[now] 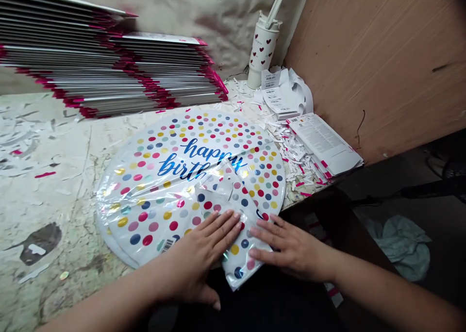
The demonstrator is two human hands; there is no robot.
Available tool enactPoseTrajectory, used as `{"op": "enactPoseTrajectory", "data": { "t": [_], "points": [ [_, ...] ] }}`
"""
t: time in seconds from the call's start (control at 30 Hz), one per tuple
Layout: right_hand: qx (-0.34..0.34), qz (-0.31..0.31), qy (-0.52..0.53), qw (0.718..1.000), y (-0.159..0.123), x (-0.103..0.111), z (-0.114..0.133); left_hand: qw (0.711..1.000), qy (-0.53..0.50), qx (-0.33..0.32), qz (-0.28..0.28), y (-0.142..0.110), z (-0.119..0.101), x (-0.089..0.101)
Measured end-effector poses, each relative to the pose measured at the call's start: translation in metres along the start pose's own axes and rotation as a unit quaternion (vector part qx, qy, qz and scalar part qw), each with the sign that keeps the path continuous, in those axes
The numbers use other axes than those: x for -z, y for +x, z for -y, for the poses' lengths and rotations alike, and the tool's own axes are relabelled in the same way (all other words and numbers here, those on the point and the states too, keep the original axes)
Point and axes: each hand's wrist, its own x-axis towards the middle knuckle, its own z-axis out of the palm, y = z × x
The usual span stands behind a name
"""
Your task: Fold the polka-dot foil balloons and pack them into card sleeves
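Observation:
A round, flat foil balloon [153, 142] with coloured dots and blue "happy birth…" lettering lies on the table. Over its near right part rests a folded balloon [236, 249] with the same dots, its lower corner jutting past the table edge. My left hand [207, 254] lies palm down, fingers stretched out, across the left side of the folded piece. From the right, my right hand [287, 249] presses on the other side with spread fingers. Both palms are hidden from view.
Stacks of pink-edged cards [174, 70] stand at the back left. A heart-patterned tumbler [262, 50], barcode labels [278, 91] and a pile of printed sheets [320, 138] are at the right. Paper scraps [291, 162] litter the worktable [47, 191], and a wooden panel [374, 55] borders it.

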Motion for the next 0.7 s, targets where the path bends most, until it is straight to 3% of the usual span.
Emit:
{"op": "enactPoseTrajectory", "data": {
  "t": [0.13, 0.23, 0.3, 0.37, 0.43, 0.5, 0.6, 0.7],
  "points": [
    [-0.033, 0.009, -0.025, 0.999, 0.01, 0.013, -0.03, 1.0, 0.024, 0.006, 0.003, 0.01, 0.001, -0.003],
    [0.038, 0.024, 0.014, 0.999, 0.026, 0.019, -0.042, 0.999, 0.046, -0.007, -0.024, 0.013, 0.002, -0.008],
    [0.073, 0.039, 0.063, 0.995, 0.035, 0.02, -0.042, 0.995, 0.074, -0.006, -0.065, 0.008, 0.0, -0.016],
    [0.066, 0.053, 0.116, 0.99, 0.04, 0.021, -0.04, 0.986, 0.107, 0.01, -0.125, -0.001, -0.004, -0.025],
    [0.026, 0.054, 0.177, 0.982, 0.043, 0.025, -0.039, 0.976, 0.106, 0.031, -0.189, -0.009, -0.007, -0.031],
    [-0.042, 0.027, 0.245, 0.968, 0.048, 0.03, -0.041, 0.969, 0.037, 0.076, -0.23, -0.012, -0.009, -0.027],
    [-0.18, -0.012, 0.355, 0.917, 0.062, 0.037, -0.046, 0.941, -0.159, 0.199, -0.225, -0.005, -0.006, -0.005],
    [-0.332, -0.008, 0.414, 0.848, 0.085, 0.038, -0.053, 0.874, -0.3, 0.327, -0.196, 0.009, 0.002, 0.019]
  ]
}}
